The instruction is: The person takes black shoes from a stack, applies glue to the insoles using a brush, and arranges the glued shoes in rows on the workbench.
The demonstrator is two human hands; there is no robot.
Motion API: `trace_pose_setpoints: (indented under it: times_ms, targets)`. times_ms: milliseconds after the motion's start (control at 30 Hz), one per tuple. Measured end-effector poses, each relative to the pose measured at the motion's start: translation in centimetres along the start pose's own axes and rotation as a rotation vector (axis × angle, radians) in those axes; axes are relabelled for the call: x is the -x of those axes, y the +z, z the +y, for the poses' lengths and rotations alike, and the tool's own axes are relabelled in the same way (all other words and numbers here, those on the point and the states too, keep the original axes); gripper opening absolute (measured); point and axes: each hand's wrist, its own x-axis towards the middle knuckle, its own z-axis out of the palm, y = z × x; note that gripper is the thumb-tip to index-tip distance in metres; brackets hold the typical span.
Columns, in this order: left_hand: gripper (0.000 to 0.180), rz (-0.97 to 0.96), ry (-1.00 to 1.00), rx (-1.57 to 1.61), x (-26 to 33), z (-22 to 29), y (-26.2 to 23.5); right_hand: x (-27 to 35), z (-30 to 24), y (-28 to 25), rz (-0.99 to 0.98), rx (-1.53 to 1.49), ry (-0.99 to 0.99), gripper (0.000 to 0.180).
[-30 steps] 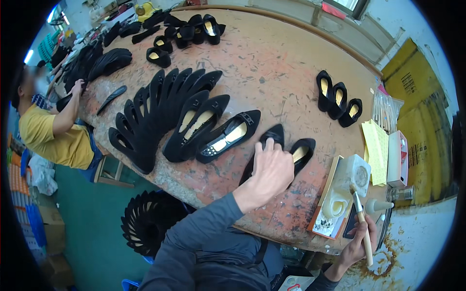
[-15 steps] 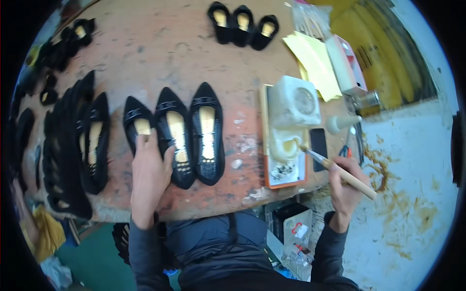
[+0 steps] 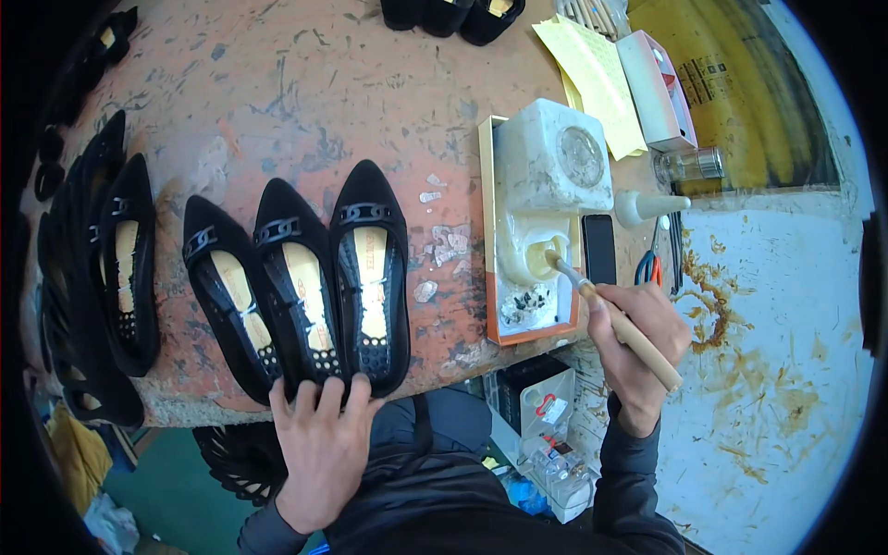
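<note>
Three black pointed flat shoes with chain trims and pale insoles stand side by side: the left shoe [image 3: 199, 222], the middle shoe [image 3: 282, 213] and the right shoe [image 3: 372, 190]. At their heels rests my left hand [image 3: 324, 449], its fingers spread and touching the heel edges. My right hand [image 3: 638, 338] grips a wooden-handled brush [image 3: 575, 279]. The brush tip dips into a small pot [image 3: 520, 262] of yellowish liquid, probably glue. This pot sits in a shallow box [image 3: 490, 176], in front of a white square-sided container [image 3: 541, 157].
Many black shoes [image 3: 69, 277] stand in a row at the left, with others [image 3: 449, 17] at the far edge. Right of the box lie a phone [image 3: 599, 250], a white nozzle bottle [image 3: 638, 209], scissors [image 3: 655, 264] and a glass jar [image 3: 686, 165]. Yellow papers [image 3: 601, 83] lie behind.
My left hand has moved from inside the left shoe down to the heels, and the three shoes now sit nearer the table's front edge. The brush stays at the pot.
</note>
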Motion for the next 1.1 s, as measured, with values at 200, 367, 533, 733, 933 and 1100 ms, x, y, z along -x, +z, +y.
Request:
trace_pose_setpoints:
  times_ms: [200,367,533,733,933,1100]
  targets:
    - [0.048,-0.069,-0.044,0.021,1.2,1.2,0.0,0.4,-0.5,0.5,-0.051,-0.018,-0.217,0.017]
    - [0.082,-0.068,-0.103,0.079,0.8,1.2,0.2,0.4,-1.0,-0.1,-0.085,0.048,-0.164,0.018]
    - [0.092,-0.102,-0.097,0.066,1.1,0.9,0.2,0.2,-2.0,-0.6,-0.167,-0.006,-0.219,0.016]
    - [0.09,-0.078,-0.09,0.086,1.2,0.6,0.2,-0.4,-2.4,-0.8,-0.211,0.01,-0.193,0.011]
    - [0.09,-0.063,-0.073,0.142,1.2,0.0,0.1,-0.2,-1.8,-3.4,-0.145,-0.285,0.059,0.016]
    - [0.088,-0.017,-0.018,0.189,0.2,-0.7,-0.2,-1.5,-3.7,-1.6,0.166,-0.727,0.092,0.017]
